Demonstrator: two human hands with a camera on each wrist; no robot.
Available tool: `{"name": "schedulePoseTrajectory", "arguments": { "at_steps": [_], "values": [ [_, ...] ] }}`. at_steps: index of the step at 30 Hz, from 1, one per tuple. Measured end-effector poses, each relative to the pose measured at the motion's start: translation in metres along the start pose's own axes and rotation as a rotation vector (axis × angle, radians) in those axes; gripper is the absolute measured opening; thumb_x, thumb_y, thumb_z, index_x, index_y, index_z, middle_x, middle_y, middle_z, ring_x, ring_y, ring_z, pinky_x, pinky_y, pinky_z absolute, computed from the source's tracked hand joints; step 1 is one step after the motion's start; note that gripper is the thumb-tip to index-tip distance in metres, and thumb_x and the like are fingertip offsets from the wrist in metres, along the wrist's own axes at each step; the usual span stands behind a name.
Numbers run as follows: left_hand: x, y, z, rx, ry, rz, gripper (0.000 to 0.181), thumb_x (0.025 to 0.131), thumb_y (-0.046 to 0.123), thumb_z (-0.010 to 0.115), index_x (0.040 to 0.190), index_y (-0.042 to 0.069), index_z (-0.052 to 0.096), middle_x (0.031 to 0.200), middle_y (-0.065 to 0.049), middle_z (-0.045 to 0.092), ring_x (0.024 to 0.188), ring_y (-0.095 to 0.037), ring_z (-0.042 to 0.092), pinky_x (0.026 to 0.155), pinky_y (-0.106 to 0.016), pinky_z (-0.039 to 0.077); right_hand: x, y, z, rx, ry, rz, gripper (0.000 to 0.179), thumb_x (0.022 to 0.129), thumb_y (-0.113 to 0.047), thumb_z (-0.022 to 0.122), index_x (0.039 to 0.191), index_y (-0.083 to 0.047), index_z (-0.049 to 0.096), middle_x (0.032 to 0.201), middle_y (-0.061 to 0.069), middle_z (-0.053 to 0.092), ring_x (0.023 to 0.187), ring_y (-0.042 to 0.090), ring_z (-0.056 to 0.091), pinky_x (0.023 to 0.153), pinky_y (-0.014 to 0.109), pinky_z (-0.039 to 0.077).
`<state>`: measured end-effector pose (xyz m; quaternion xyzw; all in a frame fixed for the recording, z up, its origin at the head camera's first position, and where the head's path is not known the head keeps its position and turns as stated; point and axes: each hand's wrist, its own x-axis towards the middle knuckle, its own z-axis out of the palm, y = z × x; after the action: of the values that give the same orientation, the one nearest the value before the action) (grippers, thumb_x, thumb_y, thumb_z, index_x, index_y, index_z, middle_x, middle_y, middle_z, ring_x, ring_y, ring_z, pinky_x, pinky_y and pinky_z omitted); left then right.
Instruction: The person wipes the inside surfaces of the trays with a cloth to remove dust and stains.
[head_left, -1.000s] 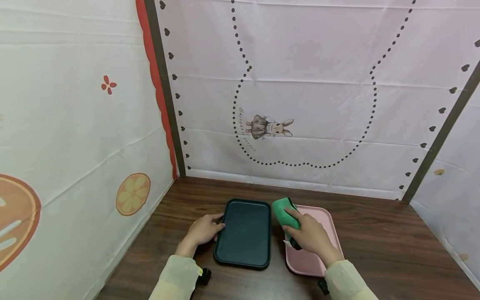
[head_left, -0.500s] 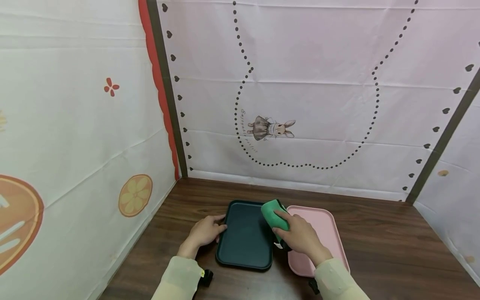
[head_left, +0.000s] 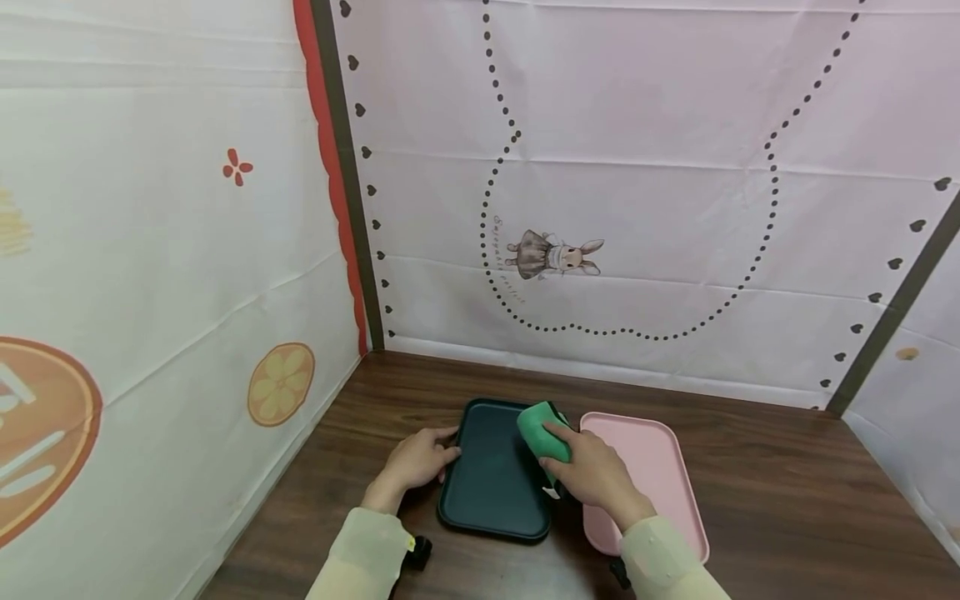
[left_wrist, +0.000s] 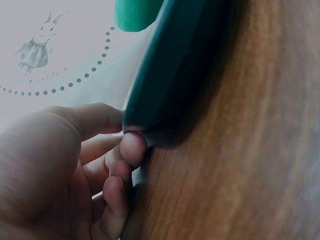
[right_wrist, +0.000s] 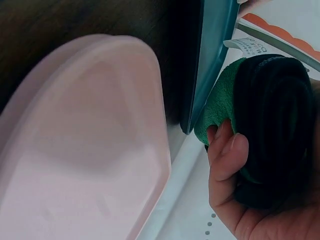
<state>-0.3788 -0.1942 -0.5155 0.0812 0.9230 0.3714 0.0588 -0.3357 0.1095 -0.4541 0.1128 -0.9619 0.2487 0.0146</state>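
Observation:
My right hand [head_left: 596, 471] grips a rolled green towel [head_left: 542, 432] over the right side of a dark green tray [head_left: 489, 479]. In the right wrist view the towel's black spiral end [right_wrist: 275, 120] faces the camera, and a white label [right_wrist: 250, 46] sticks out of it. At the tray's left edge, my left hand [head_left: 416, 460] pinches the rim between thumb and fingers. The left wrist view has the thumb on the rim [left_wrist: 137, 107] and curled fingers just below it.
A pink tray [head_left: 648, 467] lies on the brown wooden table [head_left: 780, 492], right of the dark tray and partly under my right forearm. Printed cloth walls [head_left: 637, 208] stand behind the table and along both sides.
My right hand has carried the rolled towel left, from over the pink tray's left edge to over the dark tray. My left hand stays at the dark tray's rim.

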Motion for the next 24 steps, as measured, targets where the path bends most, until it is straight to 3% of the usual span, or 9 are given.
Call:
{"name": "schedulePoseTrajectory", "arguments": {
  "at_steps": [8, 17, 24],
  "values": [
    [-0.002, 0.000, -0.001, 0.001, 0.003, 0.006, 0.051, 0.103, 0.033, 0.062, 0.151, 0.018, 0.056, 0.057, 0.001, 0.063, 0.046, -0.013, 0.044, 0.050, -0.030, 0.037, 0.007, -0.004, 0.006, -0.020, 0.004, -0.027, 0.058, 0.093, -0.037, 0.076, 0.147, -0.023, 0.061, 0.110, 0.010, 0.072, 0.081, 0.017, 0.058, 0.065, 0.039, 0.049],
    [0.000, 0.003, -0.002, 0.004, 0.006, 0.005, 0.050, 0.103, 0.032, 0.062, 0.151, 0.018, 0.056, 0.056, 0.001, 0.063, 0.046, -0.013, 0.044, 0.049, -0.030, 0.036, 0.013, -0.007, 0.012, -0.014, -0.010, -0.019, 0.059, 0.094, -0.039, 0.076, 0.148, -0.022, 0.060, 0.128, 0.013, 0.070, 0.094, 0.019, 0.062, 0.076, 0.044, 0.053],
    [0.001, 0.002, -0.001, 0.014, 0.007, 0.007, 0.050, 0.103, 0.032, 0.062, 0.150, 0.018, 0.057, 0.056, 0.002, 0.063, 0.046, -0.013, 0.044, 0.050, -0.030, 0.037, 0.017, -0.011, 0.018, -0.036, -0.025, -0.016, 0.059, 0.094, -0.038, 0.076, 0.148, -0.020, 0.060, 0.128, 0.017, 0.069, 0.101, 0.025, 0.065, 0.080, 0.048, 0.056]
  ]
}}
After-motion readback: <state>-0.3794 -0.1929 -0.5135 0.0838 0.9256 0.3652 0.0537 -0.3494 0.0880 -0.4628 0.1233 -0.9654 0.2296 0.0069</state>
